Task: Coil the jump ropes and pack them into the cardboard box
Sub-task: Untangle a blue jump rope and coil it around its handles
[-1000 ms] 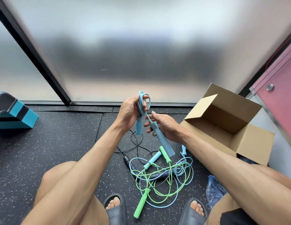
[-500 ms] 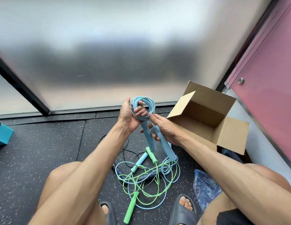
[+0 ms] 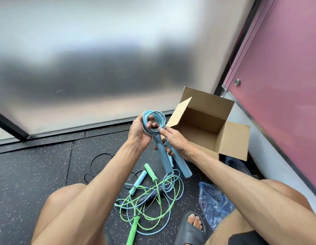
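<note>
Well, my left hand (image 3: 138, 132) gripped the coiled blue rope (image 3: 154, 119), and my right hand (image 3: 174, 141) held its handles (image 3: 163, 156), near the open box (image 3: 229, 138) on the right. If my fingers went loose, it could uncoil.

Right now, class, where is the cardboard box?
In the head view, the cardboard box sits open on the floor at the right, just beyond the right hand.

Dark speckled floor (image 3: 39, 174) carrying an open cardboard box (image 3: 203, 119) sitting far right, green, pale blue and black jump ropes (image 3: 147, 198) lying tangled near centre, crumpled blue plastic bag (image 3: 213, 200) lying near right, a slippered foot (image 3: 192, 225) resting beside it
</note>
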{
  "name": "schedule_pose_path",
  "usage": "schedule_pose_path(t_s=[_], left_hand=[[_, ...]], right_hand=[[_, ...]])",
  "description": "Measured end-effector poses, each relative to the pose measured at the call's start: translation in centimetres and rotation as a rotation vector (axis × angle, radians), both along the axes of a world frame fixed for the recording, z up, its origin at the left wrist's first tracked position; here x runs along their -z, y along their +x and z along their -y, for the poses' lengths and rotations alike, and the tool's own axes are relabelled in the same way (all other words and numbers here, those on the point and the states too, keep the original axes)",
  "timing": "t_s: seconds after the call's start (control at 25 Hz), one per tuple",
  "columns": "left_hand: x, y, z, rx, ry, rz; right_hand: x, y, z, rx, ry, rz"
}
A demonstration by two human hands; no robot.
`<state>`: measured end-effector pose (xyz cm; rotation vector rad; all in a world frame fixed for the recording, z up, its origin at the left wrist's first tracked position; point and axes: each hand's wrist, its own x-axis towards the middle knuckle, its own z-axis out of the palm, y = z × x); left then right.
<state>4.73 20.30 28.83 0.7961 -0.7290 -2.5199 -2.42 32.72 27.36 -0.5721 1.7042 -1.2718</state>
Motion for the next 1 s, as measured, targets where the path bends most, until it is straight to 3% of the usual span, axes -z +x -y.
schedule_pose_path(t_s=[0.16,0.44,0.52,0.6,0.68,0.76,0.84,1.0], left_hand=[[2.0,-3.2,-0.5,-0.053,-0.077,0.109],[6.0,-13.2,-2.0,0.064,-0.262,0.346],[8.4,-16.3,-1.5,0.070,-0.487,0.494],[11.4,-18.5,-1.2,0.140,-0.880,0.704],[13.5,-19.6,-1.5,0.282,-1.271,0.869],[15.1,-20.5,-1.4,0.451,-1.480,0.927],[16.0,-20.8,-0.5,0.341,-1.546,0.922],[16.2,-20.1,3.0,-0.179,-1.407,0.854]], right_hand=[[0.7,-2.8,-0.9,0.055,0.053,-0.031],[3.5,-12.4,-3.1,0.232,0.201,-0.109],[5.1,-15.5,-3.7,0.277,0.256,-0.146],[6.9,-18.3,-4.3,0.306,0.318,-0.196],[8.6,-20.5,-4.6,0.299,0.385,-0.260],[11.0,-22.5,-4.6,0.263,0.466,-0.351],[13.3,-24.1,-4.1,0.210,0.553,-0.453],[16.5,-25.9,-1.5,0.153,0.661,-0.562]])
